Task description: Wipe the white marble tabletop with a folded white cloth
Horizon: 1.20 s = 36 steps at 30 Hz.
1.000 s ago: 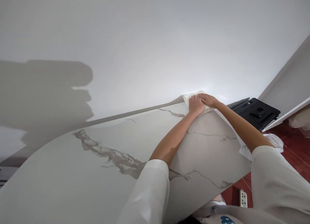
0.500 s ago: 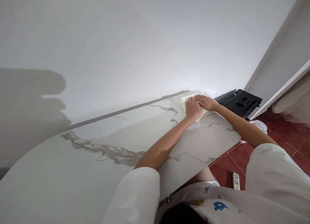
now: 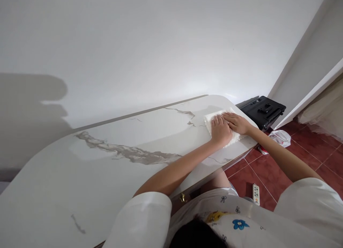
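A folded white cloth lies on the white, grey-veined tabletop near its far right end. My left hand presses down on the cloth with its fingers stretched flat over it. Beside it, my right hand also lies flat on the cloth, its fingertips touching or overlapping the left fingers. Both palms face down, and the part of the cloth under them is hidden.
A pale wall runs along the table's back edge. Past the right end stands a black case. On the red tiled floor are a white plastic bag and a power strip. A brass-coloured fitting shows under the front edge.
Both hands and the cloth have slid along the tabletop toward me, nearer the front edge. The view has shifted a little too.
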Each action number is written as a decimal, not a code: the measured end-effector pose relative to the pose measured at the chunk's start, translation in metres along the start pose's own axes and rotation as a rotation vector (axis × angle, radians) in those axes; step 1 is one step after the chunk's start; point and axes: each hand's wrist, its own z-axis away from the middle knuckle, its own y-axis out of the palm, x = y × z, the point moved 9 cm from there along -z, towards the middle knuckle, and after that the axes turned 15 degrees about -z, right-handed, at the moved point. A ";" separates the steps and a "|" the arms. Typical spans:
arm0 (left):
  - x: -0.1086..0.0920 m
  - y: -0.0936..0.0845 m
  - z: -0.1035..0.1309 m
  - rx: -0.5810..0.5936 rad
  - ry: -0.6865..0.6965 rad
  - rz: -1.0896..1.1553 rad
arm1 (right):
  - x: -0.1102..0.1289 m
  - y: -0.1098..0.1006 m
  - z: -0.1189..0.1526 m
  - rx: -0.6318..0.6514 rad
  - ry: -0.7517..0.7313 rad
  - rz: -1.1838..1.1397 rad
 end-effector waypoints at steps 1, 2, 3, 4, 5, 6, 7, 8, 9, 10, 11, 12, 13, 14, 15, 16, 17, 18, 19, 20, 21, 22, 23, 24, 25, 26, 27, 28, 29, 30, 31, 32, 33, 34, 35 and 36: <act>-0.005 -0.002 0.005 -0.003 0.014 0.006 | 0.004 -0.001 0.007 -0.003 0.002 0.001; -0.010 -0.004 0.010 -0.001 0.025 0.015 | 0.008 -0.003 0.014 -0.005 0.007 0.003; -0.015 -0.005 0.014 0.006 0.036 0.025 | 0.011 -0.005 0.021 -0.005 0.013 0.006; -0.020 -0.006 0.018 0.018 0.045 0.034 | 0.013 -0.007 0.027 -0.003 0.017 0.007; -0.025 -0.006 0.021 0.029 0.053 0.042 | 0.015 -0.009 0.034 0.002 0.016 0.006; -0.030 -0.006 0.023 0.038 0.060 0.048 | 0.017 -0.011 0.040 0.011 0.009 0.005; -0.035 -0.006 0.024 0.044 0.067 0.054 | 0.018 -0.013 0.045 0.019 0.001 0.004; -0.040 -0.006 0.025 0.042 0.076 0.060 | 0.018 -0.016 0.050 0.024 -0.006 0.004; -0.045 -0.007 0.024 0.036 0.083 0.067 | 0.016 -0.018 0.054 0.025 -0.007 0.006; -0.049 -0.006 0.022 0.029 0.088 0.075 | 0.013 -0.022 0.058 0.023 -0.002 0.011; -0.053 -0.006 0.019 0.022 0.096 0.084 | 0.009 -0.025 0.061 0.017 0.010 0.018; -0.057 -0.005 0.014 0.016 0.105 0.094 | 0.002 -0.028 0.064 0.008 0.026 0.028; -0.060 -0.005 0.009 0.011 0.116 0.103 | -0.005 -0.031 0.066 -0.002 0.044 0.039; -0.064 -0.004 0.004 0.007 0.125 0.110 | -0.013 -0.034 0.067 -0.011 0.064 0.051; -0.066 -0.003 -0.003 0.003 0.134 0.117 | -0.023 -0.036 0.067 -0.018 0.083 0.062; -0.068 -0.002 -0.010 -0.003 0.139 0.122 | -0.032 -0.039 0.067 -0.023 0.101 0.069; -0.069 -0.001 -0.017 -0.007 0.142 0.123 | -0.041 -0.040 0.065 -0.025 0.115 0.074; -0.070 0.001 -0.024 -0.007 0.141 0.123 | -0.050 -0.042 0.063 -0.024 0.127 0.075; -0.069 0.003 -0.032 -0.006 0.141 0.121 | -0.059 -0.043 0.059 -0.020 0.137 0.074; -0.068 0.005 -0.041 -0.002 0.139 0.120 | -0.068 -0.044 0.055 -0.016 0.147 0.072; -0.067 0.009 -0.049 0.005 0.136 0.118 | -0.076 -0.045 0.049 -0.011 0.158 0.072; -0.064 0.012 -0.058 0.014 0.130 0.119 | -0.084 -0.045 0.043 -0.007 0.170 0.071; -0.060 0.017 -0.067 0.023 0.125 0.119 | -0.092 -0.045 0.035 -0.002 0.183 0.070; -0.056 0.021 -0.077 0.032 0.121 0.120 | -0.100 -0.045 0.027 0.001 0.197 0.069; -0.051 0.026 -0.087 0.039 0.123 0.121 | -0.108 -0.045 0.019 0.003 0.213 0.068; -0.045 0.031 -0.097 0.041 0.130 0.124 | -0.117 -0.044 0.009 0.004 0.232 0.067; -0.039 0.035 -0.107 0.040 0.140 0.129 | -0.126 -0.043 -0.001 0.003 0.254 0.067; -0.033 0.039 -0.117 0.035 0.148 0.134 | -0.135 -0.042 -0.012 0.002 0.275 0.068; -0.025 0.043 -0.127 0.031 0.150 0.138 | -0.144 -0.040 -0.023 0.002 0.295 0.068; -0.017 0.047 -0.137 0.028 0.144 0.140 | -0.151 -0.038 -0.035 0.002 0.310 0.067; -0.008 0.051 -0.146 0.029 0.129 0.140 | -0.158 -0.037 -0.047 0.003 0.319 0.065; 0.001 0.054 -0.154 0.034 0.110 0.139 | -0.163 -0.035 -0.059 0.005 0.323 0.063; 0.010 0.057 -0.161 0.040 0.090 0.138 | -0.167 -0.033 -0.071 0.009 0.325 0.063; 0.018 0.060 -0.166 0.045 0.073 0.138 | -0.170 -0.031 -0.082 0.010 0.326 0.065; 0.026 0.062 -0.171 0.048 0.059 0.139 | -0.171 -0.029 -0.092 0.009 0.328 0.068; 0.033 0.064 -0.174 0.047 0.049 0.141 | -0.171 -0.027 -0.102 0.008 0.330 0.072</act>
